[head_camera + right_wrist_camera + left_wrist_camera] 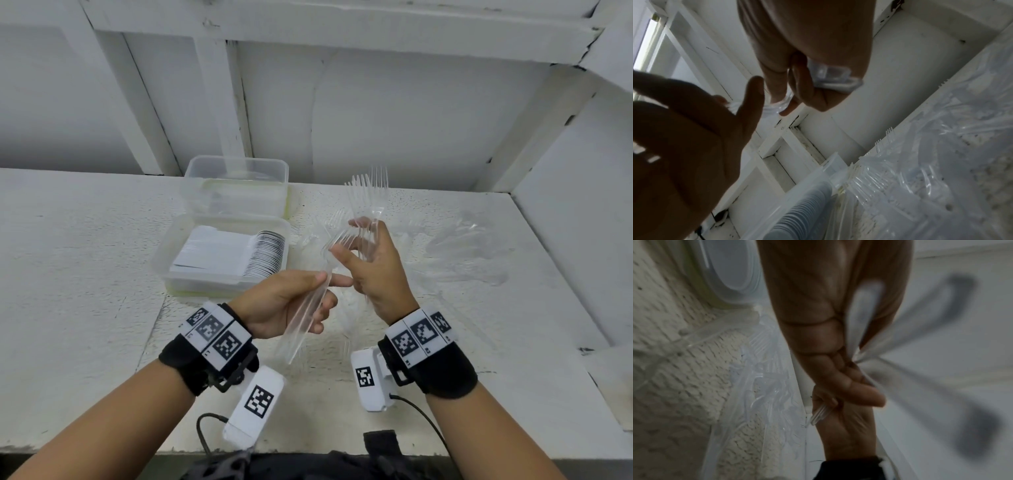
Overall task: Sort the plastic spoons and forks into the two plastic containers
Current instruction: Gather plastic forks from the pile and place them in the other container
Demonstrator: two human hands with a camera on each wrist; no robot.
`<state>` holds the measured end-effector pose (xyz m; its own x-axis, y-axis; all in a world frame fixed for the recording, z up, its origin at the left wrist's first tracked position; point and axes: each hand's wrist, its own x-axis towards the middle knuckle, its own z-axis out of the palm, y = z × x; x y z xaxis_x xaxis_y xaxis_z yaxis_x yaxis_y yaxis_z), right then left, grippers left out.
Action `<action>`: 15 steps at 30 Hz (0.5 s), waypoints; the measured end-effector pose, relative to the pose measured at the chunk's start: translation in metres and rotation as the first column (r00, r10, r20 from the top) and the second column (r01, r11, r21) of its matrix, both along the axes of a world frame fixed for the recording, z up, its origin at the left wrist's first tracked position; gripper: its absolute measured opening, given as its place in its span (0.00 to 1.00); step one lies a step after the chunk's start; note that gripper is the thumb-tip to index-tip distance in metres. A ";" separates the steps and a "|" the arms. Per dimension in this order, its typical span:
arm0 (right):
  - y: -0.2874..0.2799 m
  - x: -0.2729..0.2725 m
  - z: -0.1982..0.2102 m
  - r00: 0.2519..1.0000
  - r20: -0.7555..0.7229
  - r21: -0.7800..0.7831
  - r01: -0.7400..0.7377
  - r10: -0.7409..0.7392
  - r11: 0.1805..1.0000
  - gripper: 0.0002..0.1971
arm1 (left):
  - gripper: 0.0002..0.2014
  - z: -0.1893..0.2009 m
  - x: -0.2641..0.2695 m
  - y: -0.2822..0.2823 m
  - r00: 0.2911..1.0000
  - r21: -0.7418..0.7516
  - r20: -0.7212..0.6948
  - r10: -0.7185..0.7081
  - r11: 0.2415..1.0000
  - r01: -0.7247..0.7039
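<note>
Head view: both hands [286, 301] [371, 270] grip clear forks [368, 202], outlines barely discernible

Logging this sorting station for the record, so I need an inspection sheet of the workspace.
Surface: white rough table.
Job's things: near container holds stacked white spoons; far container behind it; loose clear cutlery on the right.
Clutter: nothing seen.
Grippers: left hand grips a clear bundle; right hand holds clear forks.
Cables: black cable from the right wrist.
Surroundings: white framed wall.
</note>
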<state>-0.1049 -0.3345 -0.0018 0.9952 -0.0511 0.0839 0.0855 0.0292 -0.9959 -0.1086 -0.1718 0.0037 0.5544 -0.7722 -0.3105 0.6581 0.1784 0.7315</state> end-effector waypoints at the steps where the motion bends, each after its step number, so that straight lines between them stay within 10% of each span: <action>1: 0.000 0.000 0.001 1.000 -0.006 0.017 -0.002 0.002 1.000 0.18 | 0.29 -0.001 0.002 0.001 1.000 -0.010 -0.001 -0.016 1.000 0.016; 6: -0.001 0.002 0.004 0.999 -0.028 -0.047 -0.027 0.026 0.999 0.16 | 0.16 -0.002 0.009 0.000 1.000 0.056 0.016 -0.007 0.998 0.006; 15: 0.006 -0.004 -0.010 0.985 0.039 -0.346 0.172 -0.169 0.922 0.07 | 0.06 0.002 0.018 -0.014 0.848 0.218 0.198 0.491 0.822 -0.527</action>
<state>-0.1089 -0.3281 -0.0116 0.9732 -0.1862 0.1350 0.0667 -0.3337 -0.9403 -0.0905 -0.1857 0.0060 0.8942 -0.2723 -0.3552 0.4235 0.2578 0.8684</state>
